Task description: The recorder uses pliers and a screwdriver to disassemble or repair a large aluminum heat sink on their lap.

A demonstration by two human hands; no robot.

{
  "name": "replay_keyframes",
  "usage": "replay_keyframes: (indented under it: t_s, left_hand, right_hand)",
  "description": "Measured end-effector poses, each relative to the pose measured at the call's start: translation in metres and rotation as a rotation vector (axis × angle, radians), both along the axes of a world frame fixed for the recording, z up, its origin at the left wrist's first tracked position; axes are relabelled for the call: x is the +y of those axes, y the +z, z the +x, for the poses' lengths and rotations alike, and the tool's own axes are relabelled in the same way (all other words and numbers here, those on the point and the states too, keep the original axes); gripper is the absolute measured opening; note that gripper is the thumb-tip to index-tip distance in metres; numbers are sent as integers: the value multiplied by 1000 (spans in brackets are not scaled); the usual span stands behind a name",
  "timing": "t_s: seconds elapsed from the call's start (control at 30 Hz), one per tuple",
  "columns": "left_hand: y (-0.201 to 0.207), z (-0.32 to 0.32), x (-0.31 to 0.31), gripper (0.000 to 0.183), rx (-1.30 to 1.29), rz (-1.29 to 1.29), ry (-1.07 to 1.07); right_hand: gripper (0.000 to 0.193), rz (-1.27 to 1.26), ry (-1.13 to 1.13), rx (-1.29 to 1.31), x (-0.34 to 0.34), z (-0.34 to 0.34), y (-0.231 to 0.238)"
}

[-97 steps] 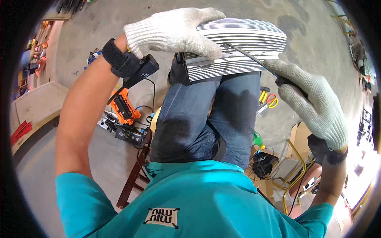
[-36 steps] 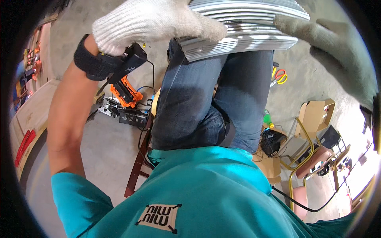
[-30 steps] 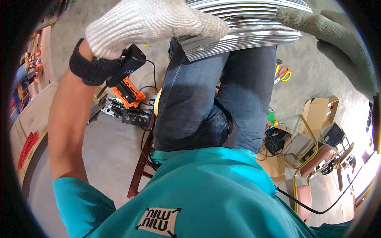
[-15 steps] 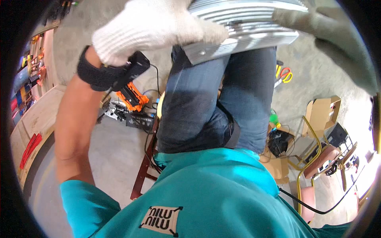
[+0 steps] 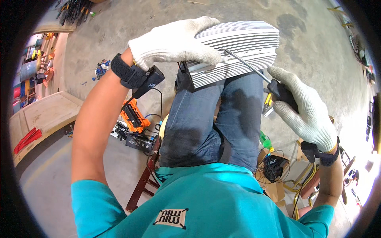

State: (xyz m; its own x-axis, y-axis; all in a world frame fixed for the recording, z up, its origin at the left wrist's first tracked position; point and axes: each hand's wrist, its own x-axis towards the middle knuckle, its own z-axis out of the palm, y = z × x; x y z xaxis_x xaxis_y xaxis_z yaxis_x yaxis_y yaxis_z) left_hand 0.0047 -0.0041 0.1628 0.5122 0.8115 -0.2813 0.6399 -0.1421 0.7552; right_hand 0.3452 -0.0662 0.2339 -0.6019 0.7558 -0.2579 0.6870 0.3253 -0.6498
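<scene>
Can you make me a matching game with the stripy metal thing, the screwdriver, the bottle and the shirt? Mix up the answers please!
First column:
1. Finned metal heat sink
2. Screwdriver
3. Plastic bottle
4. Shirt

Second column:
A. Teal
B. In the grip of the right hand
C. Green, with a yellow cap
D. Across the person's legs

Right pairs: 1-D, 2-B, 3-C, 4-A.

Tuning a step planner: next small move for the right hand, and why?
Probably shift the black-handled tool in the right hand slightly away from the left hand: its tip lies over the finned metal piece, close to that hand's thumb.
</scene>
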Motion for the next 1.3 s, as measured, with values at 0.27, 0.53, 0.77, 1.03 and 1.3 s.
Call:
replay_keyframes:
  t_s: [0.27, 0.53, 0.77, 1.03, 1.3]
  left_hand:
    - [-2, -2, 3, 102, 11, 43, -8]
    - [9, -4, 4, 107, 36, -59, -75]
    - [18, -3, 4, 108, 91, -116, -99]
    - [23, -7, 3, 109, 26, -130, -84]
    - [19, -16, 7, 113, -48, -122, -122]
  right_hand:
    - [61, 22, -19, 89, -4, 5, -1]
    - [61, -71, -144, 101, -4, 1, -3]
    - [55, -21, -129, 110, 1, -2, 9]
    - [52, -181, -325, 315, -3, 1, 19]
    - [43, -79, -422, 296, -18, -3, 23]
